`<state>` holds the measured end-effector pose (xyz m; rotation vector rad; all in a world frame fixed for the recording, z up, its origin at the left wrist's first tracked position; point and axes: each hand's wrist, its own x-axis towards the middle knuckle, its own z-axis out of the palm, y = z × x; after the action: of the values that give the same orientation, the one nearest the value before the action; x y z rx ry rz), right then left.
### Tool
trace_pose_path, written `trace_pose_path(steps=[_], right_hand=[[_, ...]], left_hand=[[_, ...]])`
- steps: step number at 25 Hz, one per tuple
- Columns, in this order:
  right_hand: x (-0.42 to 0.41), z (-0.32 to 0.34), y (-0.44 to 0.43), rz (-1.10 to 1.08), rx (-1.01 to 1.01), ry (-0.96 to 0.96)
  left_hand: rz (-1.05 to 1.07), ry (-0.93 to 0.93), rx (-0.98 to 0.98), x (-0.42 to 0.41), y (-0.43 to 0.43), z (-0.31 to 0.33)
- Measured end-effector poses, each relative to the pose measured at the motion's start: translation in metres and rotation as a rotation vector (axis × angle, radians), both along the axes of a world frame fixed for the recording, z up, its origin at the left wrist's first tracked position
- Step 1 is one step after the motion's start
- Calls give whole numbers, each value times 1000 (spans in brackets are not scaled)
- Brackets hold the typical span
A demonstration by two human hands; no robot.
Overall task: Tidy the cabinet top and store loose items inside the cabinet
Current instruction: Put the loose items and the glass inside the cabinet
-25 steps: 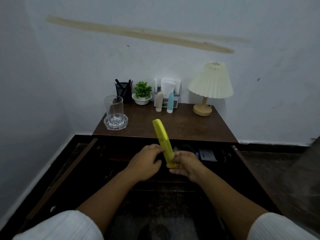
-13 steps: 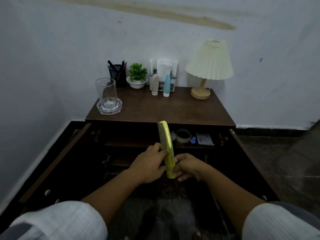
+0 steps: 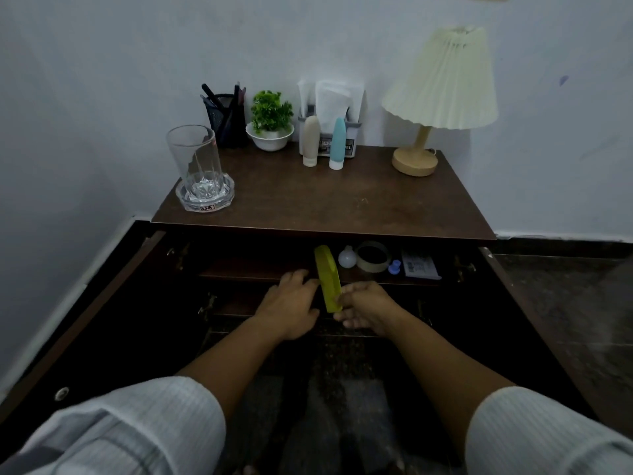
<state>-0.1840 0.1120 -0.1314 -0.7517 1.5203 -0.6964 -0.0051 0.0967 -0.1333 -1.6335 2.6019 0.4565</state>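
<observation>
A yellow comb (image 3: 328, 278) points away from me into the open brown cabinet (image 3: 342, 200), its far end over the upper shelf (image 3: 253, 269). My right hand (image 3: 368, 308) pinches the comb's near end. My left hand (image 3: 291, 308) touches the comb's left side with its fingertips. On the same shelf, right of the comb, lie a small white bulb (image 3: 347, 257), a tape roll (image 3: 372, 257), a blue pin (image 3: 394, 268) and a small card packet (image 3: 419, 268).
The cabinet top holds a glass in an ashtray (image 3: 202, 173), a black pen holder (image 3: 226, 118), a potted plant (image 3: 270, 125), a grey organiser with two small bottles (image 3: 329, 138) and a lamp (image 3: 442, 94). Both cabinet doors (image 3: 85, 323) stand open at left and right.
Both hands have carried the comb down and forward, from above the cabinet's front edge to the upper shelf inside. My head has tilted down and moved closer.
</observation>
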Motion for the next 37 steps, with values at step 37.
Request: trace_pose_path(steps=[37], right_hand=[[17,39,2,823,-606,1000]], left_hand=[[23,-65,145,23,-7,52]])
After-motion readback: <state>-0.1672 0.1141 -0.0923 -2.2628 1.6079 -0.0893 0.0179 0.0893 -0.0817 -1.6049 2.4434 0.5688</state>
